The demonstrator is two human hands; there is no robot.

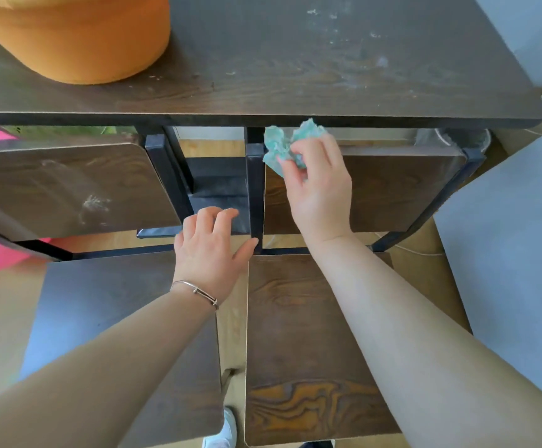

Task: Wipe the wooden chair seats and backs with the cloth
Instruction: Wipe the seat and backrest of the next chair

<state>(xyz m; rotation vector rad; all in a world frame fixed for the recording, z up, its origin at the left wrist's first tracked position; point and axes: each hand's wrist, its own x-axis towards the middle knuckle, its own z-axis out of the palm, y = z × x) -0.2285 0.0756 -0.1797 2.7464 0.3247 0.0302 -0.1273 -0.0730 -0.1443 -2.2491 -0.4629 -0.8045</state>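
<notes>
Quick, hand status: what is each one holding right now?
Left hand: open, fingers loosely curled, holding nothing.
Right hand: gripping the crumpled cloth at the top of the right chair back.

No writing, label or number is legible anywhere (surfaces bare).

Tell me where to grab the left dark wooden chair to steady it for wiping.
Probably best: grip the black metal upright along the right edge of the left dark wooden chair's backrest, coming from above with the free left hand. The post is a narrow exposed bar a hand can wrap, and that keeps the flat panel bare; the right hand holds the crumpled teal cloth.
</notes>
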